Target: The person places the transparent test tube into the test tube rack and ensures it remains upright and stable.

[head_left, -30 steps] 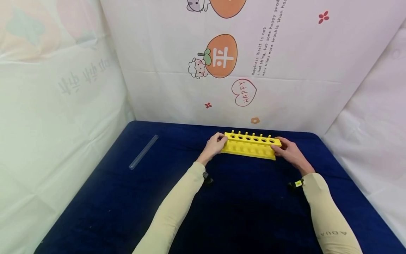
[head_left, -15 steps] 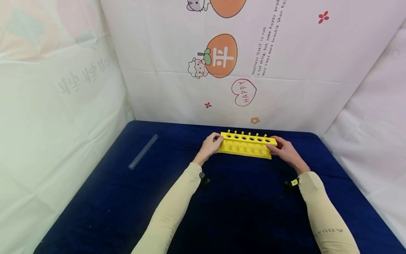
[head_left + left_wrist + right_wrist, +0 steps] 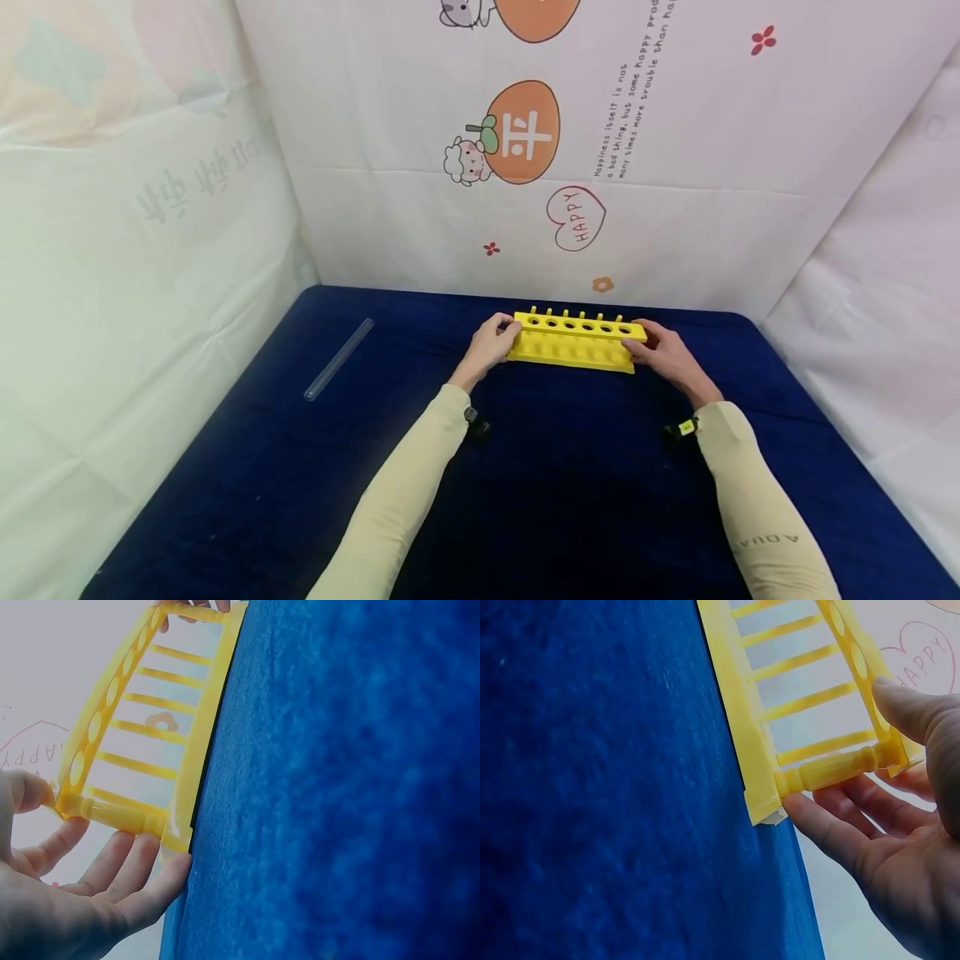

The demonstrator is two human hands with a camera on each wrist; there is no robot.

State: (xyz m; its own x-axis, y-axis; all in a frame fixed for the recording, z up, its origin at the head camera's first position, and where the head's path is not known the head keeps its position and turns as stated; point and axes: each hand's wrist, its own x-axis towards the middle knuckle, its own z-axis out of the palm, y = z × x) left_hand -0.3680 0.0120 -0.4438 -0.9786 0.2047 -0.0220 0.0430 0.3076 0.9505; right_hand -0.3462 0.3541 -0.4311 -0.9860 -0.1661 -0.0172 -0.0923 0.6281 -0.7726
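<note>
Between my two hands is a yellow test tube rack (image 3: 573, 349) with a row of round holes along its top bar and upright pegs behind. My left hand (image 3: 489, 343) grips its left end; in the left wrist view the thumb and fingers (image 3: 127, 866) lie against the top bar and end post. At the other end my right hand (image 3: 667, 353) holds the rack, its thumb (image 3: 907, 709) on the top bar and fingers against the end post. No tubes stand in the holes. A clear test tube (image 3: 339, 360) lies on the cloth, well left of the rack.
Dark blue cloth (image 3: 570, 475) covers the table. A white printed sheet (image 3: 420, 217) rises behind the table's far edge, close behind the rack. More white sheets hang at the left (image 3: 150, 275) and right sides.
Both hands and the rack have moved a little to the left together. The grip at each end looks the same, and the clear test tube has stayed in place.
</note>
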